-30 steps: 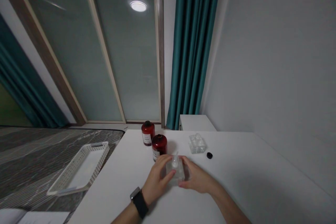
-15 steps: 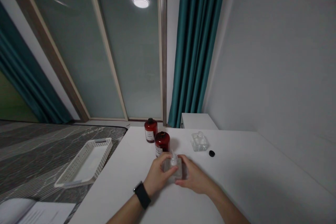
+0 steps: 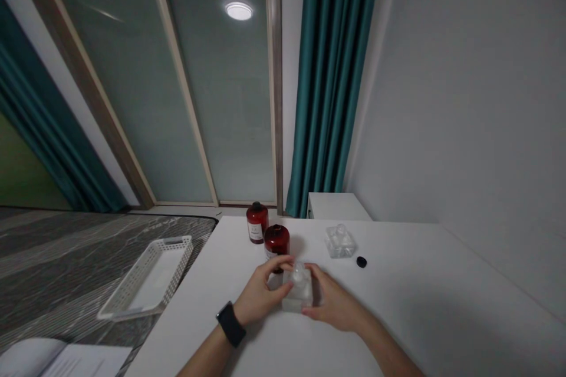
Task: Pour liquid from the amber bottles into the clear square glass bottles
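Observation:
A clear, square-sided bottle (image 3: 297, 299) with a rounded clear top stands on the white table between my two hands. My left hand (image 3: 260, 290), with a dark watch (image 3: 230, 324) on its wrist, has its thumb and fingers curled at the bottle's left side. Around the right side, my right hand (image 3: 332, 301) closes with thumb in front and fingers behind. Just beyond my left fingertips stands a dark red bottle (image 3: 277, 238), its cap off and its label partly hidden. A second red bottle (image 3: 256, 222) with a black cap and white label is behind it.
Another clear square container (image 3: 339, 241) sits at the right back of the white table (image 3: 398, 306), near a black cap (image 3: 361, 262). Left of the table are a white perforated basket (image 3: 148, 277) and an open book (image 3: 88, 359). A white cabinet (image 3: 338, 205) stands beyond.
My left hand has drawn back slightly from the bottle's top to its left side, showing more of the clear top. The view has shifted a little.

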`<state>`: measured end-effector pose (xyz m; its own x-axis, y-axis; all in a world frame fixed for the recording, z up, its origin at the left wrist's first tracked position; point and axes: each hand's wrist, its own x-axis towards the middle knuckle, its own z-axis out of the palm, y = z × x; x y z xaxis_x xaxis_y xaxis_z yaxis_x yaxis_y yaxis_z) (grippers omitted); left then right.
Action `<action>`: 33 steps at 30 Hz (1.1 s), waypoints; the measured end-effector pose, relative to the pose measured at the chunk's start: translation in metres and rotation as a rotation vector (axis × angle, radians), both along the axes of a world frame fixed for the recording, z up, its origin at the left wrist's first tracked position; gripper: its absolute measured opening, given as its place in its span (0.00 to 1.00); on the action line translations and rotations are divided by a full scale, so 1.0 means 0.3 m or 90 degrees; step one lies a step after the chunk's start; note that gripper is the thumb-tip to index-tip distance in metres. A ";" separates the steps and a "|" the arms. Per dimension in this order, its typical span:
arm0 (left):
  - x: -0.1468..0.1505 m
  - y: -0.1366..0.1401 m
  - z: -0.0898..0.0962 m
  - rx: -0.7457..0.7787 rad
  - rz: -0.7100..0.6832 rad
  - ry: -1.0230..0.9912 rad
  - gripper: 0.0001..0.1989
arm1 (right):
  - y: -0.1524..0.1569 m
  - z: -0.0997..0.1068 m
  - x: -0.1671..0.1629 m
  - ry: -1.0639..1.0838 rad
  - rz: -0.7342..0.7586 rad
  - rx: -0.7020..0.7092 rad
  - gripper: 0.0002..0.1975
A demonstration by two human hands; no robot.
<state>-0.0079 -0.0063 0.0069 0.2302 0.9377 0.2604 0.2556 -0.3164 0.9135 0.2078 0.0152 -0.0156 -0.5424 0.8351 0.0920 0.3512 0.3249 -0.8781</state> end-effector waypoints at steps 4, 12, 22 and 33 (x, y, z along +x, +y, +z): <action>-0.007 0.003 -0.001 0.006 -0.004 -0.022 0.22 | 0.000 0.004 0.003 -0.012 -0.004 0.000 0.40; -0.011 0.002 0.005 0.000 -0.018 -0.027 0.21 | -0.003 0.025 0.000 0.010 0.006 -0.019 0.40; -0.007 -0.001 0.002 0.020 -0.087 0.046 0.13 | -0.006 0.008 0.002 0.021 0.008 0.005 0.40; -0.029 0.015 -0.038 -0.061 -0.142 0.125 0.32 | -0.025 0.021 -0.024 0.111 -0.152 0.125 0.33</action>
<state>-0.0167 -0.0020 -0.0044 0.4709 0.8761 0.1034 0.3638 -0.2996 0.8820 0.2007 0.0076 -0.0094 -0.2960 0.8935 0.3377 0.2878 0.4206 -0.8604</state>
